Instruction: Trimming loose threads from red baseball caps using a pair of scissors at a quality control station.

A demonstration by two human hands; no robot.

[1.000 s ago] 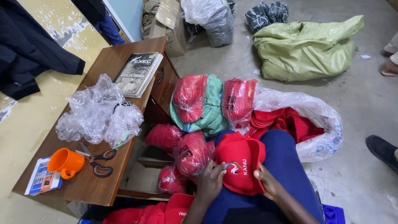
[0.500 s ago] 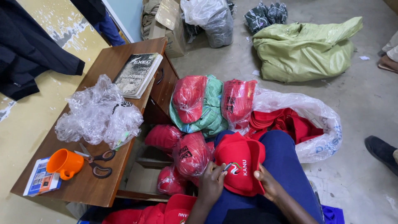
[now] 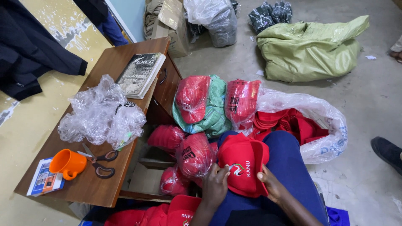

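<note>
Head camera, looking down: a red cap [image 3: 244, 163] lies on the person's lap, over blue trousers. The left hand [image 3: 216, 187] presses its curled fingers on the cap's near left edge; the right hand [image 3: 271, 185] pinches the right edge, thumb on top. Just left sit plastic-wrapped red caps [image 3: 194, 155]. A wooden desk [image 3: 90, 184] holds crumpled clear plastic [image 3: 100, 115], scissors [image 3: 100, 162], an orange cup [image 3: 67, 163] and what seems a notebook [image 3: 140, 74].
</note>
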